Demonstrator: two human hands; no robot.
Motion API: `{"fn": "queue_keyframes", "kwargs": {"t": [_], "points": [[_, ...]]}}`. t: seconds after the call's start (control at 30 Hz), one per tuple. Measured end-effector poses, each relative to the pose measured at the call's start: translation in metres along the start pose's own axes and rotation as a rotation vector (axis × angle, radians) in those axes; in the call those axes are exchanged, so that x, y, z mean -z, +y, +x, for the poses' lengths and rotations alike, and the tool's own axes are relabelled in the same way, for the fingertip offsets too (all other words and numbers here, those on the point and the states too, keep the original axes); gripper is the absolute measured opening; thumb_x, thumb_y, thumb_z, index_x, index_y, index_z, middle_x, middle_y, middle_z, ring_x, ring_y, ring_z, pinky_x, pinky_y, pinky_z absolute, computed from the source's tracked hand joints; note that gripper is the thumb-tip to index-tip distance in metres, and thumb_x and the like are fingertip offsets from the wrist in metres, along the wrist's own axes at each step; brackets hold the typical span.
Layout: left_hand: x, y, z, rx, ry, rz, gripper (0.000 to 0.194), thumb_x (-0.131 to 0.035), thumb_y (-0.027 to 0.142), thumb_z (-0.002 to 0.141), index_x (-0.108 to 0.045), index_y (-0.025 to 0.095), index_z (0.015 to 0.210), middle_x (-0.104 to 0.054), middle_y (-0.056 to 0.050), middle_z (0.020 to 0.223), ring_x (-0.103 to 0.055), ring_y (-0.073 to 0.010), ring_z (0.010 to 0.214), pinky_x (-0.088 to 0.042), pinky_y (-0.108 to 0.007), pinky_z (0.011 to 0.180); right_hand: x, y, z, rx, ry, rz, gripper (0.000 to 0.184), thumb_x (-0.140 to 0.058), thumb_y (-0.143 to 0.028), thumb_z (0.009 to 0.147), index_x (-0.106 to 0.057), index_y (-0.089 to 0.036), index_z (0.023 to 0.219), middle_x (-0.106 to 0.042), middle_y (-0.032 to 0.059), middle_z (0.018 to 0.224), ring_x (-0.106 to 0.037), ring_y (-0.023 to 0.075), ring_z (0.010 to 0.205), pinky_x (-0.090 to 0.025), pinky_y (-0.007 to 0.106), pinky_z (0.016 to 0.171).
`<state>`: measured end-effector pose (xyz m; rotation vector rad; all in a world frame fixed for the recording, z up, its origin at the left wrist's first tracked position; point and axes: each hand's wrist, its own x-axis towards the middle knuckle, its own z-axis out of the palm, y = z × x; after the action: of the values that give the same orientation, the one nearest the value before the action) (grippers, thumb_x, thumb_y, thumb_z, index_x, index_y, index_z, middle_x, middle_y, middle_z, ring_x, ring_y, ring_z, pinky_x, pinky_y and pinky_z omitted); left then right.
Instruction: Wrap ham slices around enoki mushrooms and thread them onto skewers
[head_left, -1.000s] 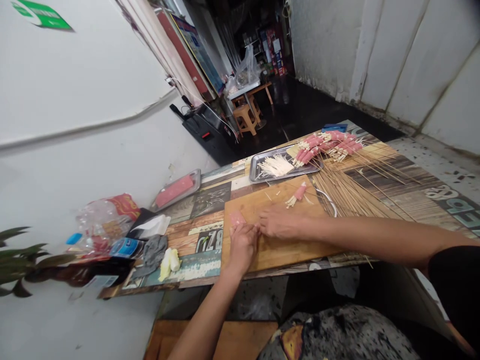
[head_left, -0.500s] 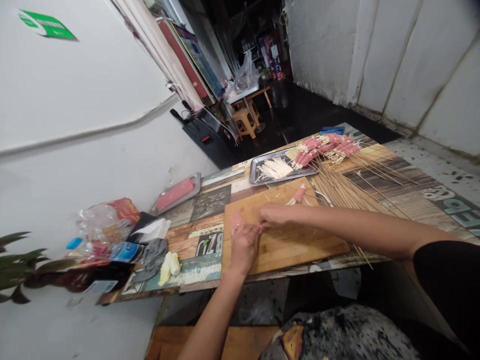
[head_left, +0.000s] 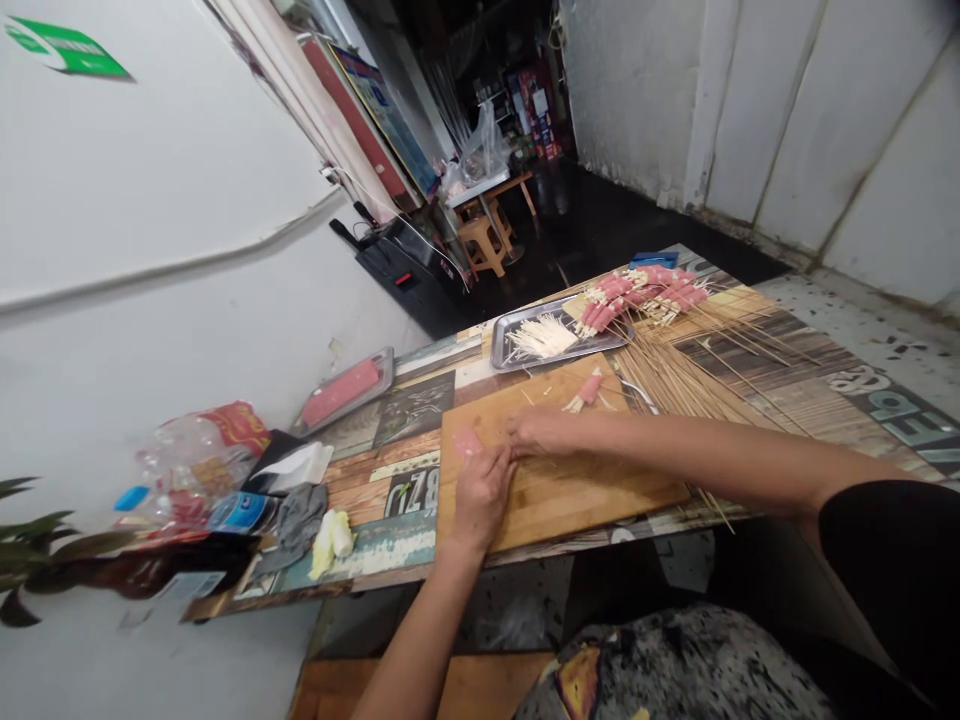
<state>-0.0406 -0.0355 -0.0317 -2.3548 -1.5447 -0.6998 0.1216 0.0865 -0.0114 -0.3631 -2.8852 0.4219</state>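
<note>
Over the wooden cutting board (head_left: 585, 500), my left hand (head_left: 484, 490) and my right hand (head_left: 532, 432) meet, fingers pinched close together. A thin pink meat slice (head_left: 466, 443) lies flat on the board, its near end under my left fingers. My right fingers press at that same end; what they pinch is mostly hidden. Behind my right hand rests a finished meat roll (head_left: 591, 387) with pale enoki mushrooms sticking out. A metal tray (head_left: 499, 350) beyond the board carries loose enoki mushrooms (head_left: 541, 338) and several rolled meat skewers (head_left: 607, 300).
Bamboo skewers (head_left: 682, 385) spread to the right of the board. Sliced meat (head_left: 341, 392) sits in a tray at the back left. Left of the board are cabbage pieces (head_left: 331, 543), a grey cloth (head_left: 300, 525), a brown bottle (head_left: 150, 565) and plastic bags (head_left: 195, 455).
The whole view has shifted slightly left. Both hands stay together at the near end of the meat slice, with only small finger movement.
</note>
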Motion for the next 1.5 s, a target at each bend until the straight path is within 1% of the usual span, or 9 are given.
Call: {"fn": "queue_keyframes", "kwargs": {"t": [0.13,0.27,0.33,0.43,0.53,0.67,0.9,1.27,1.5], "points": [[-0.004,-0.004,0.001,-0.041,0.000,-0.010,0.024,-0.049,0.024,0.097,-0.071,0.018,0.106,-0.073,-0.011,0.100,-0.067,-0.0188,0.085,-0.053,-0.031,0.076,0.010,-0.004,-0.003,0.018,-0.056,-0.026,0.028,-0.050,-0.029,0.096,-0.071,-0.015,0.083,-0.066,0.0090,0.088,-0.050,0.0186,0.079,-0.036,0.030,0.071],[0.000,-0.001,0.010,0.002,-0.055,-0.101,0.027,-0.047,0.026,0.099,-0.071,0.019,0.109,-0.073,-0.010,0.095,-0.067,-0.0163,0.083,-0.052,-0.028,0.076,0.016,-0.018,-0.030,-0.076,0.082,-0.080,0.029,-0.044,-0.028,0.099,-0.068,-0.011,0.100,-0.065,0.0122,0.100,-0.050,0.0217,0.090,-0.036,0.032,0.080],[0.002,0.002,0.011,0.049,-0.071,-0.128,0.028,-0.045,0.027,0.100,-0.070,0.021,0.112,-0.073,-0.008,0.095,-0.066,-0.0151,0.085,-0.051,-0.027,0.078,0.021,-0.020,-0.057,-0.189,0.171,-0.150,0.025,-0.043,-0.022,0.099,-0.066,-0.012,0.102,-0.064,0.0125,0.102,-0.050,0.0225,0.096,-0.035,0.034,0.086],[0.002,0.008,0.011,0.081,-0.034,-0.130,0.029,-0.046,0.030,0.099,-0.071,0.020,0.109,-0.072,-0.008,0.094,-0.065,-0.0158,0.088,-0.050,-0.027,0.080,0.033,-0.008,-0.103,-0.538,0.231,-0.268,0.024,-0.044,-0.015,0.095,-0.068,-0.013,0.099,-0.064,0.0138,0.100,-0.052,0.0243,0.095,-0.035,0.035,0.084],[0.001,0.010,0.011,0.063,0.056,-0.143,0.030,-0.047,0.032,0.099,-0.073,0.018,0.102,-0.070,-0.008,0.090,-0.064,-0.0160,0.084,-0.049,-0.027,0.076,0.040,0.012,-0.138,-0.728,0.135,-0.341,0.026,-0.043,-0.017,0.095,-0.069,-0.011,0.095,-0.065,0.0137,0.093,-0.055,0.0245,0.092,-0.036,0.034,0.080],[-0.001,0.008,0.012,0.057,0.100,-0.168,0.031,-0.047,0.033,0.098,-0.073,0.017,0.098,-0.070,-0.008,0.085,-0.063,-0.0166,0.079,-0.049,-0.028,0.073,0.039,0.024,-0.151,-0.826,0.022,-0.336,0.027,-0.040,-0.018,0.095,-0.067,-0.012,0.096,-0.066,0.0115,0.093,-0.060,0.0216,0.086,-0.035,0.030,0.069],[0.000,0.018,0.018,0.133,-0.004,-0.191,0.035,-0.043,0.036,0.100,-0.074,0.018,0.097,-0.069,-0.007,0.079,-0.064,-0.0176,0.079,-0.048,-0.029,0.074,0.042,0.016,-0.151,-0.804,0.088,-0.336,0.025,-0.039,-0.011,0.093,-0.063,-0.011,0.098,-0.064,0.0115,0.097,-0.058,0.0169,0.076,-0.032,0.028,0.063],[-0.001,0.029,0.022,0.191,-0.038,-0.074,0.041,-0.039,0.034,0.101,-0.073,0.016,0.084,-0.063,-0.006,0.071,-0.055,-0.0156,0.067,-0.039,-0.026,0.064,0.056,-0.060,-0.147,-0.394,0.600,-0.060,0.027,-0.038,-0.016,0.096,-0.064,-0.016,0.103,-0.058,0.0043,0.080,-0.053,0.0143,0.070,-0.041,0.024,0.064],[-0.001,0.027,0.023,0.182,-0.020,-0.151,0.039,-0.042,0.036,0.100,-0.073,0.015,0.091,-0.065,-0.007,0.072,-0.059,-0.0172,0.070,-0.041,-0.027,0.067,-0.001,-0.078,-0.157,-0.460,0.397,0.094,0.029,-0.037,-0.015,0.095,-0.066,-0.015,0.091,-0.061,0.0061,0.080,-0.057,0.0164,0.074,-0.045,0.027,0.068]]}}
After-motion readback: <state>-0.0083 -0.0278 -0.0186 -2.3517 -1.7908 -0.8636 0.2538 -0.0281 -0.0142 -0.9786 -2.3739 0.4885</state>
